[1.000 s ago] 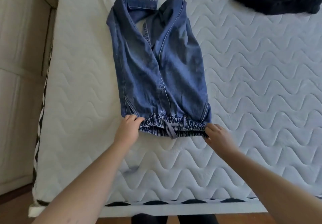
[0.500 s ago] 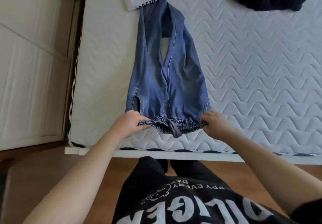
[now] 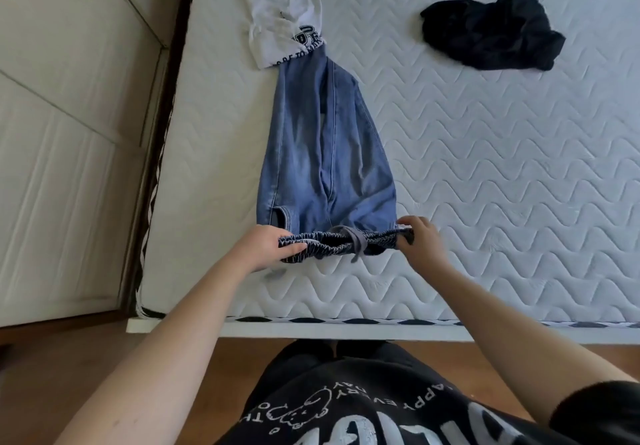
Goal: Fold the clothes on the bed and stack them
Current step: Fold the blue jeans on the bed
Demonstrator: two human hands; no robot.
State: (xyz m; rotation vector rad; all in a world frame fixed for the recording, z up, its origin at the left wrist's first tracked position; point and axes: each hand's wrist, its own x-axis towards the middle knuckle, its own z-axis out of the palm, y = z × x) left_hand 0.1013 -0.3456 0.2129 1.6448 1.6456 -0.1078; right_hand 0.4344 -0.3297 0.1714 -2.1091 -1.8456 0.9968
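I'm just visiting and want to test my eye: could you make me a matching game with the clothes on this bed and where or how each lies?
Things:
1. blue jeans
2. white T-shirt
3. black garment

States:
A. crumpled alone at the far right
B. waistband held by both hands
C. partly under the far leg ends

Pairs: 1-B, 2-C, 3-A
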